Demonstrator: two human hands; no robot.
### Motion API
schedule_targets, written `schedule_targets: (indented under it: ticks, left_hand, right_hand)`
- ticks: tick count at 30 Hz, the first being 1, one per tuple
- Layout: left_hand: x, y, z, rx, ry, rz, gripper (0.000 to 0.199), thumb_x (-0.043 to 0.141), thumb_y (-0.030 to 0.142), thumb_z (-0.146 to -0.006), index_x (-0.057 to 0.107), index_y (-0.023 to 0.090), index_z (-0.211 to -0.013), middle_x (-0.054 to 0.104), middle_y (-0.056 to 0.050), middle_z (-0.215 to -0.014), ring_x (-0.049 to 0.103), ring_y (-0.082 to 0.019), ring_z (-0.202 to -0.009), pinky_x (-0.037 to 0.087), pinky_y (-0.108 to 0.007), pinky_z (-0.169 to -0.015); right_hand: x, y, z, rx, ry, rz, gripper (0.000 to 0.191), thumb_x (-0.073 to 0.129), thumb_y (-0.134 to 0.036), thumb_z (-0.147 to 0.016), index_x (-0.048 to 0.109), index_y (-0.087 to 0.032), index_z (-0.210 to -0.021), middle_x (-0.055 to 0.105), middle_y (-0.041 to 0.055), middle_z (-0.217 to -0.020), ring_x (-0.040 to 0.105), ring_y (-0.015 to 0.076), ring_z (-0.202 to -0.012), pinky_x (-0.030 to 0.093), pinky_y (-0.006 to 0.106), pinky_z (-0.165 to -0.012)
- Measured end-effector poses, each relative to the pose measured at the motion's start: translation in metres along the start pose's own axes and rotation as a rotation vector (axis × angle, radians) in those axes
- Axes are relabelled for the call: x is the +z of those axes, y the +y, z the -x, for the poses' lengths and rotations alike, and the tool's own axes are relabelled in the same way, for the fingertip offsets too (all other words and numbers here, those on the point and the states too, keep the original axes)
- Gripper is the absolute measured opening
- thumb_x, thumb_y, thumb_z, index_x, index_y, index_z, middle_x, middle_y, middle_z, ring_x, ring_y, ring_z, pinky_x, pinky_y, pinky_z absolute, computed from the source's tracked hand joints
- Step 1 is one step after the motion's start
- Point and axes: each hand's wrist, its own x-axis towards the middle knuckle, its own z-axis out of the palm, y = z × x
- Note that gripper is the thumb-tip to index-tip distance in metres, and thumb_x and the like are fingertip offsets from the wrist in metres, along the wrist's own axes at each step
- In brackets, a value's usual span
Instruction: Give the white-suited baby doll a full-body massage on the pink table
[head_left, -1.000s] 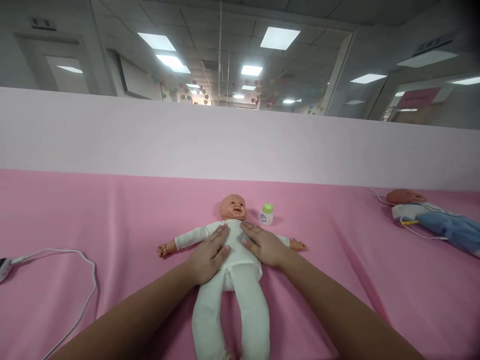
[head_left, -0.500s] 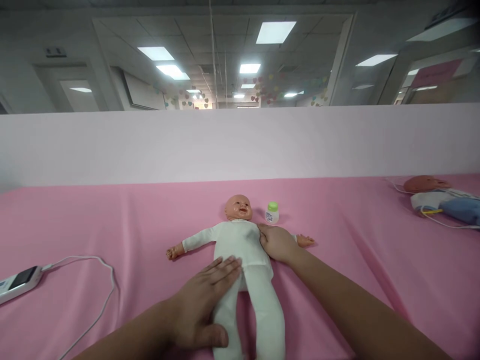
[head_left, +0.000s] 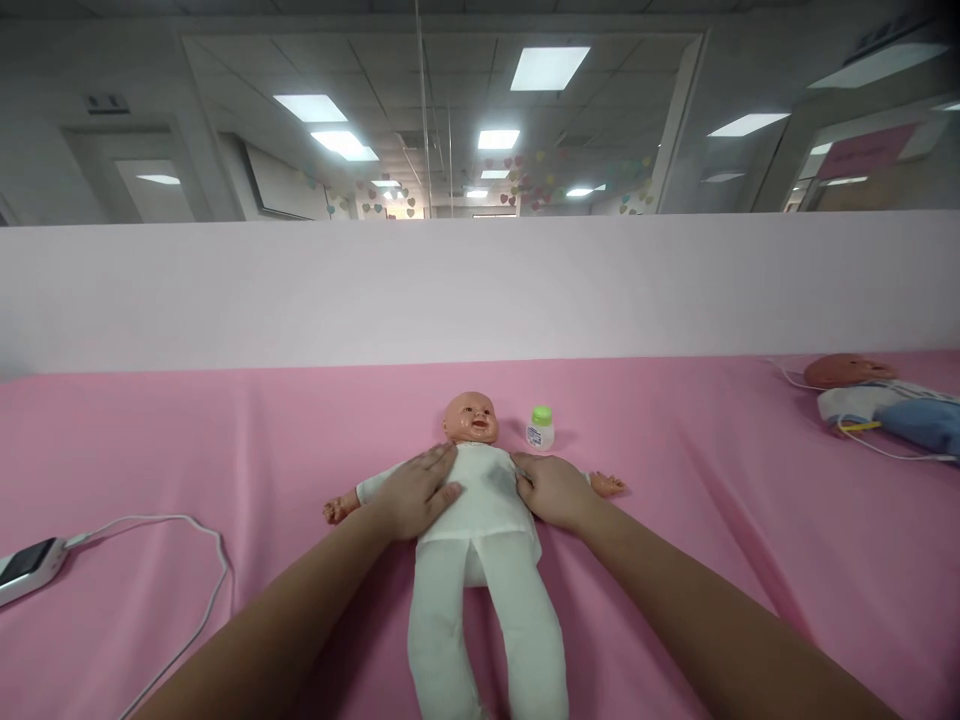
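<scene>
Legible text: none.
- Small bottle (head_left: pixel 540 429), green cap, on the pink sheet beside the doll's head: white label with print too small to read.
- Ceiling sign (head_left: pixel 108 103), upper left: dark marks, blurred.
- Pink banner (head_left: pixel 870 157), upper right: no characters can be made out.
- Device (head_left: pixel 28 569) at the sheet's left edge: screen dark, unreadable.

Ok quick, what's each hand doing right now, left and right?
Left hand: open, flat on the doll, on its chest and shoulder; holds nothing.
Right hand: open, resting on the doll's other shoulder; holds nothing.
</scene>
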Motion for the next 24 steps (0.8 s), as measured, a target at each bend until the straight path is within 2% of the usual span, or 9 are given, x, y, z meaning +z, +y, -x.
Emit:
schedule_targets:
  ticks: [5, 7, 9, 12, 15, 17, 19, 21, 24]
  left_hand:
    - [0.001, -0.024, -0.002, -0.113, 0.063, -0.046, 0.081, 0.05, 0.078, -0.092, 0.06, 0.02, -0.148, 0.049, -0.013, -0.161, 0.039, -0.035, -0.153, 0.02, -0.047, -0.129]
    - [0.003, -0.025, -0.002, -0.107, 0.038, -0.106, 0.08, 0.044, 0.075, -0.095, 0.057, 0.019, -0.15, 0.047, -0.014, -0.162, 0.038, -0.035, -0.154, 0.019, -0.048, -0.129]
    - [0.004, -0.025, -0.002, -0.099, 0.018, -0.152, 0.079, 0.041, 0.073, -0.098, 0.055, 0.016, -0.152, 0.045, -0.015, -0.163, 0.037, -0.035, -0.154, 0.019, -0.048, -0.129]
    - [0.005, -0.022, -0.002, -0.102, 0.049, -0.089, 0.077, 0.047, 0.072, -0.096, 0.057, 0.017, -0.149, 0.048, -0.015, -0.162, 0.037, -0.034, -0.154, 0.018, -0.047, -0.129]
    - [0.005, -0.019, -0.002, -0.125, 0.068, -0.001, 0.075, 0.055, 0.072, -0.092, 0.059, 0.021, -0.146, 0.05, -0.012, -0.161, 0.037, -0.033, -0.154, 0.015, -0.045, -0.13]
    - [0.006, -0.019, -0.003, -0.128, 0.039, -0.046, 0.074, 0.052, 0.07, -0.094, 0.057, 0.02, -0.148, 0.048, -0.012, -0.162, 0.036, -0.032, -0.155, 0.014, -0.045, -0.13]
    - [0.007, -0.021, -0.002, -0.12, 0.011, -0.117, 0.073, 0.047, 0.067, -0.097, 0.053, 0.019, -0.152, 0.045, -0.012, -0.164, 0.034, -0.031, -0.156, 0.013, -0.044, -0.13]
    - [0.008, -0.023, -0.002, -0.101, 0.011, -0.137, 0.074, 0.045, 0.066, -0.098, 0.051, 0.018, -0.153, 0.044, -0.013, -0.164, 0.033, -0.031, -0.156, 0.013, -0.044, -0.13]
    - [0.009, -0.026, -0.002, -0.078, 0.025, -0.123, 0.075, 0.045, 0.065, -0.098, 0.052, 0.015, -0.153, 0.045, -0.016, -0.163, 0.035, -0.033, -0.155, 0.013, -0.044, -0.13]
  right_hand:
    - [-0.006, 0.0, 0.006, -0.027, 0.045, -0.057, 0.044, 0.045, -0.021, -0.098, 0.07, -0.028, -0.134, 0.074, 0.0026, -0.132, 0.069, 0.0268, -0.12, 0.052, 0.038, -0.096]
    - [-0.011, -0.006, 0.014, -0.116, 0.114, -0.112, 0.048, 0.045, -0.018, -0.097, 0.069, -0.028, -0.137, 0.069, 0.0014, -0.141, 0.063, 0.0255, -0.132, 0.049, 0.041, -0.109]
    - [-0.017, -0.018, 0.027, -0.284, 0.107, -0.21, 0.048, 0.045, -0.019, -0.098, 0.068, -0.026, -0.139, 0.067, 0.0012, -0.144, 0.059, 0.024, -0.138, 0.044, 0.042, -0.118]
    - [-0.025, -0.045, 0.049, -0.575, -0.117, -0.388, 0.044, 0.049, -0.025, -0.101, 0.067, -0.03, -0.141, 0.068, -0.0009, -0.143, 0.063, 0.0227, -0.134, 0.048, 0.042, -0.116]
    - [-0.025, -0.064, 0.062, -0.705, -0.293, -0.456, 0.043, 0.051, -0.032, -0.104, 0.063, -0.031, -0.145, 0.07, -0.0002, -0.141, 0.064, 0.022, -0.133, 0.048, 0.041, -0.116]
    - [-0.019, -0.065, 0.059, -0.715, -0.284, -0.402, 0.049, 0.056, -0.043, -0.103, 0.058, -0.028, -0.15, 0.065, 0.0037, -0.147, 0.058, 0.0246, -0.139, 0.041, 0.044, -0.122]
    - [-0.012, -0.058, 0.049, -0.66, -0.23, -0.3, 0.068, 0.06, -0.057, -0.1, 0.048, -0.025, -0.158, 0.053, 0.008, -0.158, 0.046, 0.0296, -0.149, 0.029, 0.051, -0.128]
    - [-0.006, -0.045, 0.036, -0.567, -0.189, -0.201, 0.08, 0.056, -0.068, -0.098, 0.038, -0.024, -0.163, 0.039, 0.0098, -0.167, 0.033, 0.0327, -0.157, 0.018, 0.055, -0.131]
    - [0.0, -0.025, 0.016, -0.424, -0.157, -0.115, 0.081, 0.041, -0.071, -0.103, 0.03, -0.022, -0.166, 0.026, 0.0092, -0.172, 0.022, 0.0307, -0.161, 0.014, 0.053, -0.131]
